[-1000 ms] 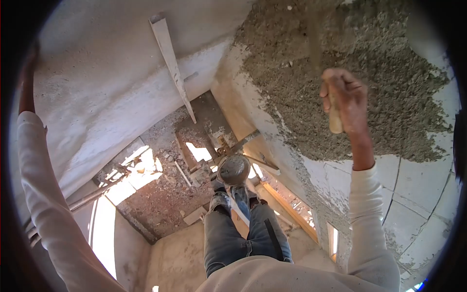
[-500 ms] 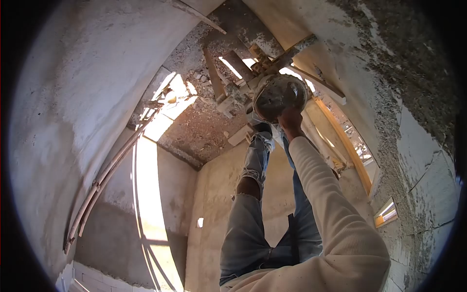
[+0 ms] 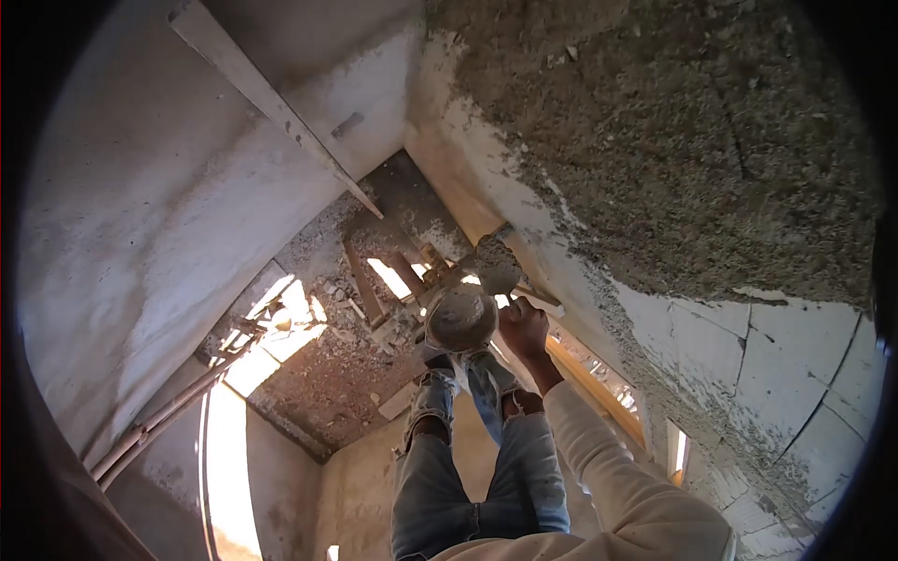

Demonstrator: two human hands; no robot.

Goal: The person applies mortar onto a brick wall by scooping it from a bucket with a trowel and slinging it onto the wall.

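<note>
My right hand [image 3: 524,327] is closed on a trowel, just right of a round bucket [image 3: 461,318] of grey mortar. The trowel's blade bears a lump of wet mortar [image 3: 497,265] beyond the bucket's upper right rim. Most of the trowel's handle is hidden by my fingers. Rough fresh mortar [image 3: 692,159] covers the upper part of the right wall, with bare pale blocks [image 3: 795,365] below it. My left hand is out of the picture.
A long wooden board [image 3: 271,103] rests by the left wall. Planks [image 3: 360,280] and rubble [image 3: 327,374] lie below, near the bucket and my legs. Two poles [image 3: 168,411] run along the lower left. A yellowish beam [image 3: 594,393] is right of my legs.
My right hand has come up out of the bucket with mortar on the trowel. The view has swung back toward the mortared wall. My left arm, seen earlier at the left, has left the view.
</note>
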